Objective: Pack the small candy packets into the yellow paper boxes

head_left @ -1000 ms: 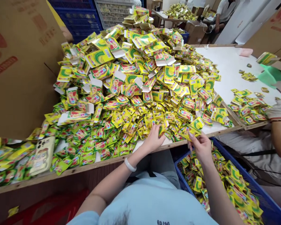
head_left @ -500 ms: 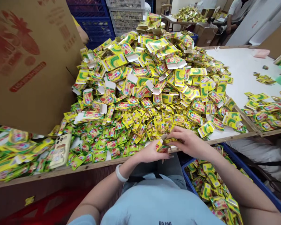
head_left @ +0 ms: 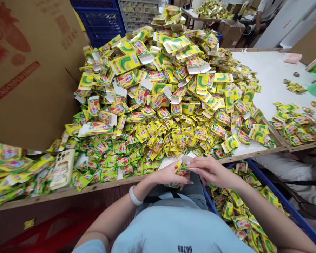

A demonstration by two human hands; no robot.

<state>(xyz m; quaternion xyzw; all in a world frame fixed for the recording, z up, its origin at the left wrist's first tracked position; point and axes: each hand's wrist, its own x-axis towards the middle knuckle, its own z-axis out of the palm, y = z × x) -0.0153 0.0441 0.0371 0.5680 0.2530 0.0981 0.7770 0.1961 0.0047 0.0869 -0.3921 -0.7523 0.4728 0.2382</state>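
My left hand point(head_left: 166, 174) is wrapped round a small yellow, green and red printed carton point(head_left: 181, 169) at the table's front edge. A white flap stands up at the carton's top. My right hand point(head_left: 213, 171) has its fingers together at that flap, thumb against the carton's side. What lies inside the carton is hidden. Just beyond my hands spread loose yellow candy sachets point(head_left: 179, 138), with green sachets point(head_left: 107, 154) to their left. Behind them rises a high heap of printed cartons point(head_left: 158, 77), several with white end flaps sticking out.
A large brown cardboard box point(head_left: 34, 77) stands at the left, near a phone point(head_left: 62, 169). A blue crate point(head_left: 287, 207) full of cartons sits below the table at my right. More packets point(head_left: 297, 123) lie on the white tabletop at right. A person's arm point(head_left: 258, 21) shows far back.
My right fingers held yellow sachets at the carton's opening; now no sachets show in them and they are at the flap. The left hand has kept the carton. My view has shifted slightly.
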